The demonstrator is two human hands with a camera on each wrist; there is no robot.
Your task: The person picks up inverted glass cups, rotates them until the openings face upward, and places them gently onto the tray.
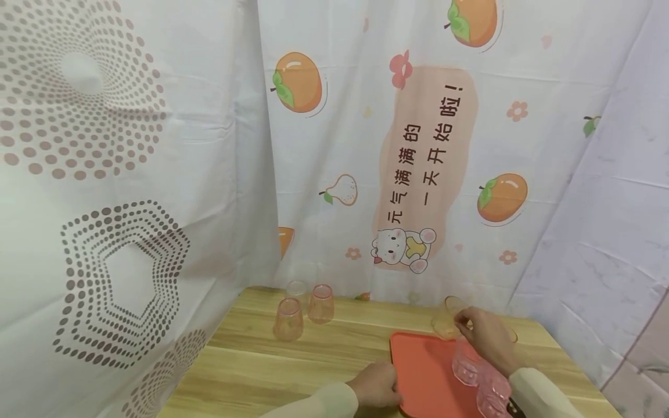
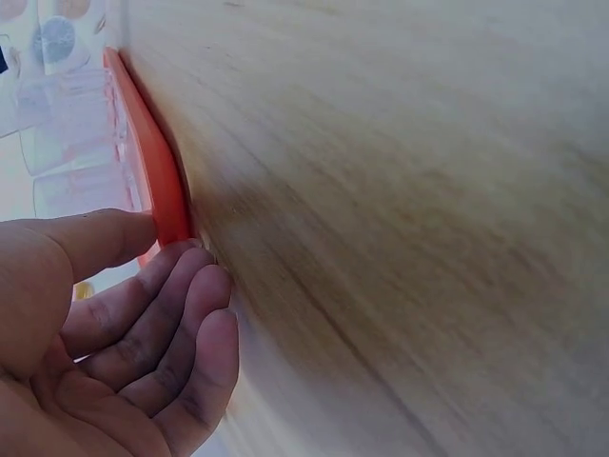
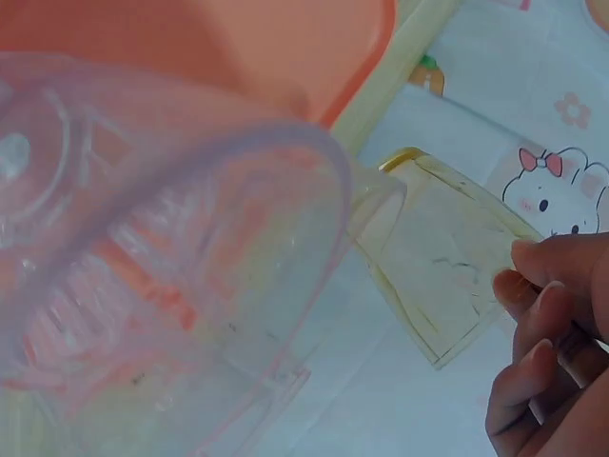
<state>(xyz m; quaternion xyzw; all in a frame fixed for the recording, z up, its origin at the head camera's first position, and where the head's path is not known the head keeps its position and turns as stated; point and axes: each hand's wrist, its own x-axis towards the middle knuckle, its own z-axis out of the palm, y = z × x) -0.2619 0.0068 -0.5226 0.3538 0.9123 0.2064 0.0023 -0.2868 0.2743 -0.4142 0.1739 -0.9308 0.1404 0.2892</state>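
A person in cream sleeves [image 1: 543,395] works with both hands at a wood-grain worktop [image 1: 245,371]. The left hand [image 1: 375,384] pinches the near-left edge of a red tray [image 1: 425,371] in a narrow grip, thumb above and fingertips below. The right hand [image 1: 486,337], reaching beyond the tray's far edge, holds the rim of a tilted transparent amber tumbler [image 3: 447,257] between thumb and fingertip, its grip nearly closed around the thin wall. A second amber rim [image 1: 515,334] shows just right of that grip, the rest hidden by the hand. Pink faceted tumblers [image 1: 466,370] sit on the tray, on the near side of the right grip. Well left of both grips, two pink tumblers [image 1: 289,320] and a clear tumbler [image 1: 296,289] stand in a cluster on the worktop. Behind hangs a white curtain [image 1: 334,133] printed with orange fruit, flowers and a cartoon animal.
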